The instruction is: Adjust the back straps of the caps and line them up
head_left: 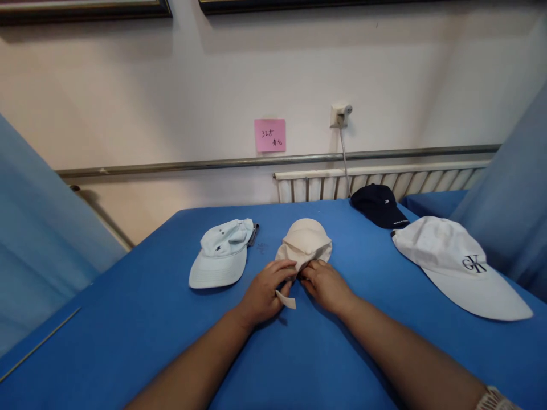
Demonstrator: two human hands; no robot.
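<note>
Beige cap (pixel 306 234) — strap (pixel 287 300) in left grip (pixel 265 289)

1. Wall (pixel 239 74): pale, softly shaded; the dark lower edges of two frames (pixel 85 16) crossed its top.
2. Pink note (pixel 270 135): handwritten, fixed above a horizontal metal pipe (pixel 179 166).
3. Socket (pixel 337 117): white, with a plugged-in cord (pixel 344 156) hanging past the pipe.
4. Radiator (pixel 316 189): whitish and ribbed, set below the pipe.
5. Curtains (pixel 34 245): blue, flanking both sides.
6. Table (pixel 128 319): blue-surfaced, before the wall.
</note>
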